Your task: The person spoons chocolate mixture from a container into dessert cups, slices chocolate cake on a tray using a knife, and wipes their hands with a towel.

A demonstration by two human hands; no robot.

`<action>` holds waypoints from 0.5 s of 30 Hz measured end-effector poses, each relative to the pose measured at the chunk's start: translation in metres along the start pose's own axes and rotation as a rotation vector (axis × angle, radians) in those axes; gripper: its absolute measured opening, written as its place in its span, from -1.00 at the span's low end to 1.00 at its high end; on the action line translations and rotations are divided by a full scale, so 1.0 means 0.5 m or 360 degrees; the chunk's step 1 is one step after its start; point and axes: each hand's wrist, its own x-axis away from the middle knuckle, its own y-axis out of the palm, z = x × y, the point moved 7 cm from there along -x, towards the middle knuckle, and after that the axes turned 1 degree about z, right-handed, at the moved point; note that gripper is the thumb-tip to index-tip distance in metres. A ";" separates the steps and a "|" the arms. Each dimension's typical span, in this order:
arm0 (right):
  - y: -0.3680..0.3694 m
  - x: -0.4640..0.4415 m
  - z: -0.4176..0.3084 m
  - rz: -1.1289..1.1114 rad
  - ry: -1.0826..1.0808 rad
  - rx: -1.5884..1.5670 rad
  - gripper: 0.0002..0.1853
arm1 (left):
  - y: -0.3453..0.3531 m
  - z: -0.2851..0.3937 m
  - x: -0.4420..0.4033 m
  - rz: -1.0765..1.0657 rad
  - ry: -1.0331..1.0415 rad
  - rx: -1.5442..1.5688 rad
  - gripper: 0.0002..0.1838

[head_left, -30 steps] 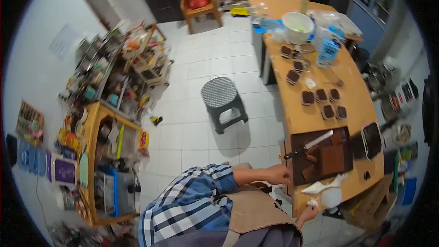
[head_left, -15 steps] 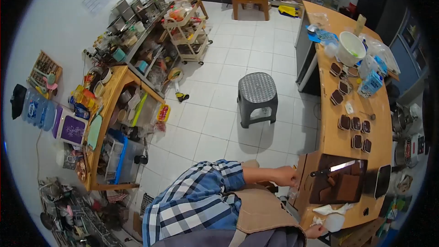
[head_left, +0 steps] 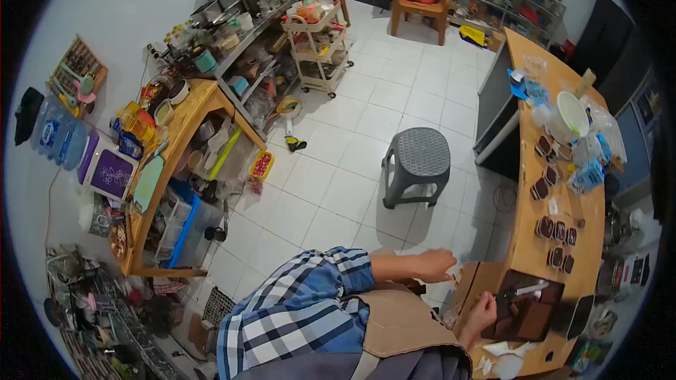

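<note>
In the head view, my right hand (head_left: 481, 315) is at the near-left edge of a tray of chocolate brownie (head_left: 517, 322). Its curled fingers meet the end of a knife's dark handle (head_left: 504, 296); the blade lies across the tray. My left hand (head_left: 434, 266) is held beside a brown cardboard box (head_left: 477, 285), fingers curled inward. Whether anything small is in those fingers I cannot make out. Crumpled white paper or plastic (head_left: 508, 349) lies just below the tray, beside a pale round item (head_left: 507, 366).
Several small tubs of brownie (head_left: 544, 226) stand farther along the wooden table (head_left: 527, 246). Beyond them are a white bucket (head_left: 567, 118) and a blue carton (head_left: 586, 177). A grey stool (head_left: 420, 155) stands on the tiled floor. Loaded shelves and a cream trolley (head_left: 317, 56) line the left side.
My right hand has moved up from beside the white paper to the knife handle. My left hand has shifted slightly away from the box. The camera view has tilted, moving the room within the frame.
</note>
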 end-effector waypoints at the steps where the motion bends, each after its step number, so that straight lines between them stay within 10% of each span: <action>1: 0.050 0.006 -0.035 -0.0083 -0.0062 0.0150 -0.77 | -0.036 -0.025 0.002 0.0142 -0.0057 -0.0125 -0.53; 3: 0.134 0.021 -0.090 -0.0246 -0.0182 0.0454 -0.77 | -0.134 -0.081 0.022 0.0643 -0.0176 -0.0432 -0.46; 6: 0.223 0.061 -0.191 0.0100 -0.1405 0.0504 -0.74 | -0.354 -0.144 0.124 0.1347 -0.0427 -0.0634 -0.36; 9: 0.290 0.045 -0.207 -0.0059 -0.1111 0.0060 -0.77 | -0.496 -0.231 0.238 0.1683 -0.0804 -0.0890 -0.30; 12: 0.372 0.017 -0.180 -0.0567 -0.0128 -0.0001 -0.79 | -0.585 -0.293 0.347 0.1808 -0.1047 -0.0928 -0.28; 15: 0.442 0.029 -0.253 -0.0730 -0.0149 0.0758 -0.76 | -0.625 -0.321 0.426 0.1980 -0.1134 -0.1004 -0.29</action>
